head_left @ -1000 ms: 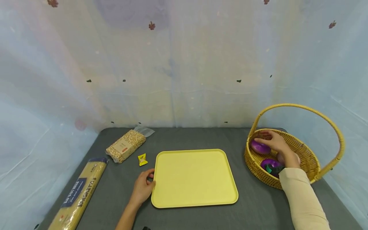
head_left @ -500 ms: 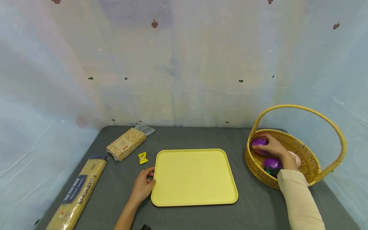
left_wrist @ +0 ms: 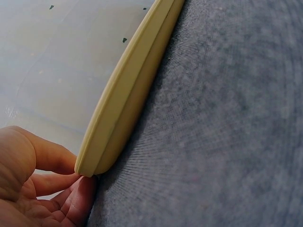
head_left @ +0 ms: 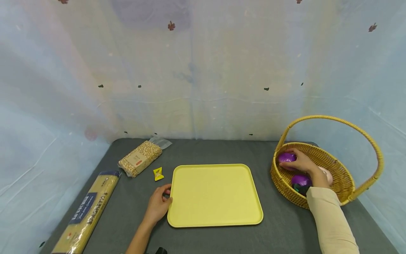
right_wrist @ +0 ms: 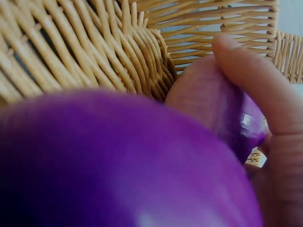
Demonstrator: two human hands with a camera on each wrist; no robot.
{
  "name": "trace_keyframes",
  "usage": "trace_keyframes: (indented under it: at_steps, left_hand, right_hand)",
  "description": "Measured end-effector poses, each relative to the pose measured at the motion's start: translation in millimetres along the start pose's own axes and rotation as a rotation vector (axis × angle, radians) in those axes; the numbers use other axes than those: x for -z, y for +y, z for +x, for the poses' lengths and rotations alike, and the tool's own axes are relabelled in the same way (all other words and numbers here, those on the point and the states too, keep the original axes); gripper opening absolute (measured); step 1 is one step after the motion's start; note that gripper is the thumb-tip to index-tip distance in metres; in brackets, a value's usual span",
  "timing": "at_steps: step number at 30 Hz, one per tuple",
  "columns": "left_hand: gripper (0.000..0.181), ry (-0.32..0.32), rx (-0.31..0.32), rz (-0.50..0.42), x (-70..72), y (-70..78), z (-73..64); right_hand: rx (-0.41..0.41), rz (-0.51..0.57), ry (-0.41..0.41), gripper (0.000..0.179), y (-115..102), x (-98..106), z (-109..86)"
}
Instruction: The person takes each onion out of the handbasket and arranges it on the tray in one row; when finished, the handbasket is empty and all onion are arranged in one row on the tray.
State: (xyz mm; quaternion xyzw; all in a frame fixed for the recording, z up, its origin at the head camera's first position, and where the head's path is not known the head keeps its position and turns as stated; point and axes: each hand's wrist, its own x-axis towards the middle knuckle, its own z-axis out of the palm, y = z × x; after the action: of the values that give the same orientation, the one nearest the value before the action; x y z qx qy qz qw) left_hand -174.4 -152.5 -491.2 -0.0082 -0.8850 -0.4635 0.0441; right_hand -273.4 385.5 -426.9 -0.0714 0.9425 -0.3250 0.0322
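My left hand point(head_left: 158, 204) pinches the left rim of a flat yellow tray point(head_left: 215, 195). Up close in the left wrist view, thumb and fingers meet at the end of the tray's edge point(left_wrist: 123, 94). Inside a wicker basket point(head_left: 340, 180), my right hand point(head_left: 302, 165) grips a purple onion point(head_left: 287, 158), thumb on one side and fingers on the other. The right wrist view has the onion point(right_wrist: 203, 94) against the woven wall, its shiny tip toward the palm. An eggplant point(head_left: 300, 180) with a dark green cap lies below the wrist, its purple body point(right_wrist: 118, 161) large in front of that camera.
A pale pink round thing point(head_left: 327, 175) lies in the basket, partly behind the forearm. The basket's tall handle point(head_left: 330, 118) arches above it. At left are a spaghetti pack point(head_left: 87, 211), a bag of light kernels point(head_left: 141, 158) and a small yellow packet point(head_left: 158, 174).
My right hand's fingers have moved down around the onion, which has shifted slightly within the basket. My left hand stays at the tray's rim. The head view has tilted a little.
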Motion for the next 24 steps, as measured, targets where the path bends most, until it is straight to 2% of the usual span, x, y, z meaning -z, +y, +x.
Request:
trace_keyframes:
  at_steps: [7,11,16,21,24]
  left_hand:
    - [0.046,-0.002,-0.014,0.003,0.1,-0.6,0.3]
    - [0.045,-0.009,-0.017,0.004,0.1,-0.6,0.2]
    - [0.046,-0.022,-0.013,0.001,0.2,0.5,-0.9]
    - [0.045,-0.014,-0.015,-0.005,1.0,0.7,-0.4]
    - [0.045,-0.016,-0.015,-0.003,1.2,1.0,-0.2]
  right_hand:
    - [0.007,-0.01,0.02,0.071,-5.1,5.1,-0.4]
    - [0.001,-0.024,0.004,0.071,-13.9,15.6,-7.7]
    - [0.029,-0.092,0.029,0.072,-25.8,33.7,-20.9]
    - [0.056,-0.047,0.044,0.071,-41.9,47.4,-29.0]
    - [0.099,-0.026,0.055,0.069,-51.7,51.0,-32.4]
